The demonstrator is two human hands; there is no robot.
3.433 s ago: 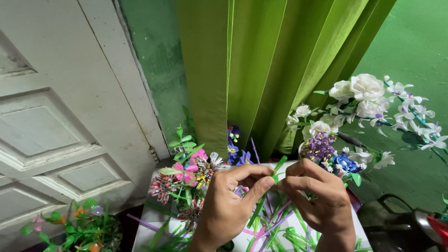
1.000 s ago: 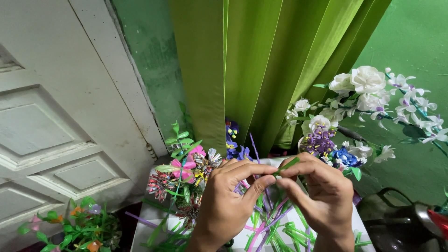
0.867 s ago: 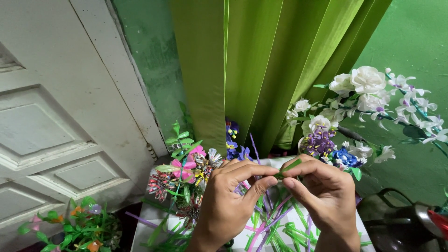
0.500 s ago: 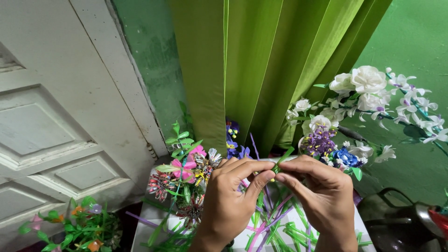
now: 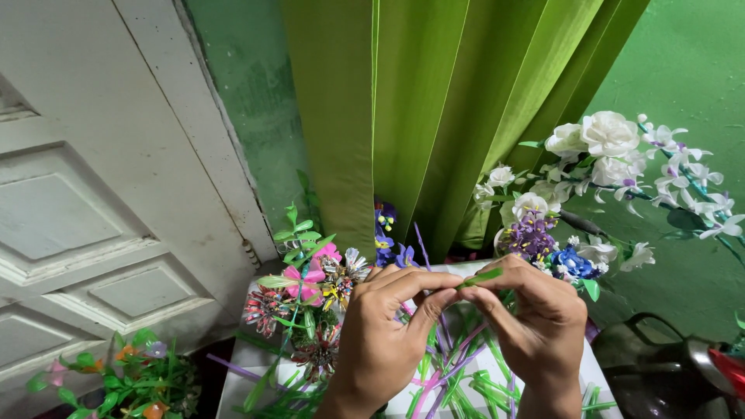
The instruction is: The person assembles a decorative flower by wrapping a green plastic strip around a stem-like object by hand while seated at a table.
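My left hand [image 5: 388, 330] and my right hand [image 5: 535, 322] meet in front of me, fingertips pinched together on a thin green strip [image 5: 481, 276] that sticks out to the upper right. Below the hands, a white surface [image 5: 477, 269] holds several loose green, pink and purple strips [image 5: 454, 372]. A bunch of pink and multicoloured handmade flowers [image 5: 310, 291] stands just left of my left hand.
A white and purple artificial flower arrangement [image 5: 597, 182] rises at the right. Green curtain [image 5: 442, 116] hangs behind, with a white panelled door [image 5: 93, 194] at the left. More small flowers [image 5: 116, 380] sit at the lower left. A dark handled object [image 5: 660, 365] lies at the lower right.
The hands stay in the same spot. My fingers have shifted along the green strip, and its free end now points up and right.
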